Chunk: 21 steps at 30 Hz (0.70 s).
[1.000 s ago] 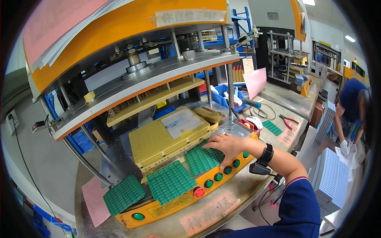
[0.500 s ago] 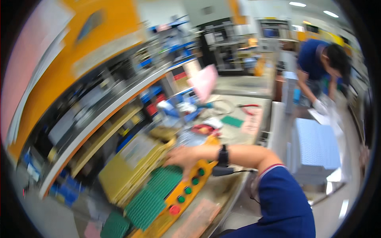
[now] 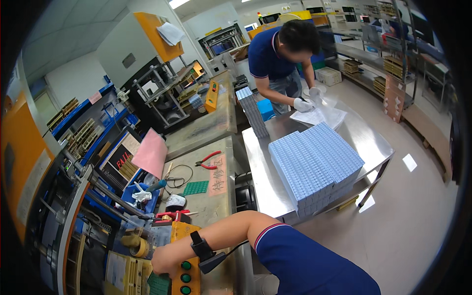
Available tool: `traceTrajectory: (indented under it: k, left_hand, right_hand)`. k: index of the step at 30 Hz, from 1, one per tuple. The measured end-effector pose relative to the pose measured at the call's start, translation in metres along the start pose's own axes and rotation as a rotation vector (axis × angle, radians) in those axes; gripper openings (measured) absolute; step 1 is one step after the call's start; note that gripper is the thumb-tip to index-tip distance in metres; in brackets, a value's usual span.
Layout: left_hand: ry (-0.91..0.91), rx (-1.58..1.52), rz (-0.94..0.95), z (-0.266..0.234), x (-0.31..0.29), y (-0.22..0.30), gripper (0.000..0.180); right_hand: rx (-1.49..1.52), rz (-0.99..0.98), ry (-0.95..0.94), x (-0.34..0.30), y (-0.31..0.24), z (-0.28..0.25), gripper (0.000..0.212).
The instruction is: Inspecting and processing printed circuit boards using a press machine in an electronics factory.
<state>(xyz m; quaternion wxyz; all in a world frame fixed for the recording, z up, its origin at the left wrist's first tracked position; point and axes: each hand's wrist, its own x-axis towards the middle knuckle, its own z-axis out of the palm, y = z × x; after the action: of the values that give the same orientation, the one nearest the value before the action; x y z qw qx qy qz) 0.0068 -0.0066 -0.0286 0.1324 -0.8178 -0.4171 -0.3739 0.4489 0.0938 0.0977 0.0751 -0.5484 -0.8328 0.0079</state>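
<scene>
My right arm reaches across from the lower right, with a black band and a small black box at the wrist. My right hand (image 3: 165, 259) is low over the bench, beside an orange control box (image 3: 178, 235) with green buttons. Just below it a green panel (image 3: 159, 284) shows in part, and a yellow fixture (image 3: 132, 275) lies to its left. The fingers point down and are mostly hidden, so their grip is unclear. My left hand is out of view.
Red-handled pliers (image 3: 208, 160), a small green board (image 3: 196, 188) and a pink sheet (image 3: 149, 153) are on the bench. To the right, a steel table (image 3: 258, 184) bears stacked light-blue trays (image 3: 314, 162). A gloved co-worker (image 3: 275, 64) bends over papers there.
The view has swung right, bringing the co-worker and steel table nearer the middle. My right hand, earlier spread at the yellow fixture's edge, now appears lower left with its fingers turned down.
</scene>
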Motion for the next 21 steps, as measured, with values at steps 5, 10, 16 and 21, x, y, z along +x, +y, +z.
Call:
traceTrajectory:
  k: [5, 10, 16, 21]
  left_hand:
    - [-0.007, 0.008, 0.009, -0.004, -0.002, 0.004, 0.012]
    - [-0.028, 0.063, -0.053, -0.011, -0.018, -0.007, 0.012]
    - [-0.164, 0.189, -0.169, -0.021, -0.032, -0.022, 0.012]
    - [0.047, 0.137, -0.095, -0.022, -0.023, -0.017, 0.011]
  right_hand:
    - [-0.063, 0.096, 0.147, -0.03, 0.001, -0.006, 0.027]
    - [-0.045, 0.071, 0.419, -0.06, 0.013, -0.023, 0.009]
    - [-0.03, 0.18, 0.605, -0.099, -0.029, -0.067, 0.021]
    - [-0.147, -0.097, 0.629, -0.034, -0.101, -0.065, 0.04]
